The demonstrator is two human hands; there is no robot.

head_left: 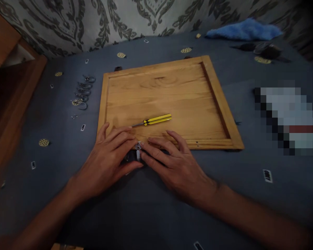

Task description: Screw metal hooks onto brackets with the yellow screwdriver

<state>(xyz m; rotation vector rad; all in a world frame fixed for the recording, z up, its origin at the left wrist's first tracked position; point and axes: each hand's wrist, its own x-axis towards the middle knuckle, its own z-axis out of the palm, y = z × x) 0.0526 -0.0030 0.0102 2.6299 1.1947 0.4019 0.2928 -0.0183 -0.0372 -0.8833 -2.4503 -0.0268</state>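
Note:
A wooden framed panel (156, 93) with a recessed middle lies flat on the dark blue cloth. At its near rail sits a small metal hook (138, 149), partly covered by fingers. My left hand (106, 159) pinches the hook from the left, thumb below and forefinger above. From the right, the fingertips of my right hand (177, 166) press against the same hook. A screwdriver (158, 119) with a yellow and black handle rests on the panel just beyond my hands, its tip near my left fingers. Small dark holes show in the near rail, right of my hands.
Several metal hooks (83, 92) lie in a row left of the panel, with small screws (74, 116) nearby. A blue fluffy cloth (246, 30) is at the back right. Wooden furniture (28, 93) stands at the left edge; a pixelated object (292, 114) is at right.

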